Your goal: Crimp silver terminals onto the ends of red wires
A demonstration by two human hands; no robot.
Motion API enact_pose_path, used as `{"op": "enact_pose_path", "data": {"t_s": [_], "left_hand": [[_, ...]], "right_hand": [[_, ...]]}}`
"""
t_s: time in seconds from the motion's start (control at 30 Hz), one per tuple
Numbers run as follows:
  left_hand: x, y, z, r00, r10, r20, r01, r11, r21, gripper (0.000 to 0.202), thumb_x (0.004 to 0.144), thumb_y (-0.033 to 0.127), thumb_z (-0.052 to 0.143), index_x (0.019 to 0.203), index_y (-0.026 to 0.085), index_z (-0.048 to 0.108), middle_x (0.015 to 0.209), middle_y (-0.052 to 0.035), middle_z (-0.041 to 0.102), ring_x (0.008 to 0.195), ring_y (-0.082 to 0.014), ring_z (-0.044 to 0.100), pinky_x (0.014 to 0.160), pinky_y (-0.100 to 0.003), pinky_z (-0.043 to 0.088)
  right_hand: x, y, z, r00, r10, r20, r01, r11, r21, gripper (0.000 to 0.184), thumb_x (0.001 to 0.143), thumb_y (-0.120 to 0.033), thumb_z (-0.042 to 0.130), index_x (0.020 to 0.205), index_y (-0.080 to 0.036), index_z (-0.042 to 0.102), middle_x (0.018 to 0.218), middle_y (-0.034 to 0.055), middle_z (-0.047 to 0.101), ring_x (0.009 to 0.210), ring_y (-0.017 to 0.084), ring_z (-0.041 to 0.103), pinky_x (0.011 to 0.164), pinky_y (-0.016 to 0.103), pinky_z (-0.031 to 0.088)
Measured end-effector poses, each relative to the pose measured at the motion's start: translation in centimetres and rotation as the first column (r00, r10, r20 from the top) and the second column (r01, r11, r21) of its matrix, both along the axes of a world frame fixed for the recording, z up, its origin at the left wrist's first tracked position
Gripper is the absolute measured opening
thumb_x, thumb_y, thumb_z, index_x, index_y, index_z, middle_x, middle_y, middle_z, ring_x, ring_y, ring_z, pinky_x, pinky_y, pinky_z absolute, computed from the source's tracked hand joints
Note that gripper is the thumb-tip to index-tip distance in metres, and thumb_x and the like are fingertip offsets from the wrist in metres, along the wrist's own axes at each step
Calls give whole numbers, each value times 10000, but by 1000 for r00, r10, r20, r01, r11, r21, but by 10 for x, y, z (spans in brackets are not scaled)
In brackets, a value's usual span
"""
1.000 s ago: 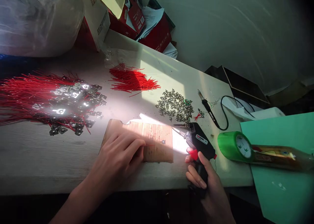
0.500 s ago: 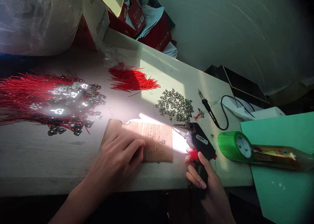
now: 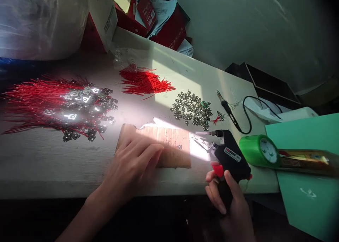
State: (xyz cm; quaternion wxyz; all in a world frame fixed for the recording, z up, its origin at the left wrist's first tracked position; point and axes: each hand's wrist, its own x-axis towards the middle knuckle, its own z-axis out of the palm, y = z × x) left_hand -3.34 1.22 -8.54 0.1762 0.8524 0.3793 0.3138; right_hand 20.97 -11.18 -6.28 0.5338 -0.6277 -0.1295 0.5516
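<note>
The right hand (image 3: 227, 194) is closed around the grip of a black soldering gun (image 3: 230, 155), fingers at its red trigger, the tip just beside a tan board (image 3: 173, 141). The left hand (image 3: 134, 162) lies lightly curled on that board, near a small metal terminal (image 3: 180, 147); whether it pins anything cannot be seen. Red-wired terminals (image 3: 84, 109) lie heaped on the table (image 3: 39, 164) to the left.

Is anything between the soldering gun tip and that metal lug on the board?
Nothing visible: only the bare board separates the soldering gun tip in the right hand from the metal lug.
</note>
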Motion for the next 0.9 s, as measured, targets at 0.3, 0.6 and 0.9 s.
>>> {"op": "enact_pose_path", "data": {"t_s": [0.3,0.6,0.9], "left_hand": [[16,8,-5,999,-28,-42,29,999,40,111,1029,191,600,1060,222,701,1023,7,719,947,-178,623,850,-353,389],[15,9,-5,1000,2,-20,0,998,67,91,993,151,619,1014,193,697,976,-4,712,935,-180,626,823,-349,402],[15,9,-7,1000,-2,-26,3,999,47,82,992,162,619,987,190,695,1003,-11,723,945,-188,635,843,-360,419]], "right_hand": [[-42,-52,-33,957,-54,286,2,984,177,321,994,-469,559,916,-194,706,476,-7,499,392,116,439,500,284,376],[-42,-56,-48,946,5,323,-68,981,182,354,1047,-391,502,881,-139,688,500,-15,527,423,78,475,565,239,398],[-39,-54,-48,954,1,299,-47,988,146,351,1006,-432,571,854,-132,673,585,4,590,429,71,482,511,224,370]]}}
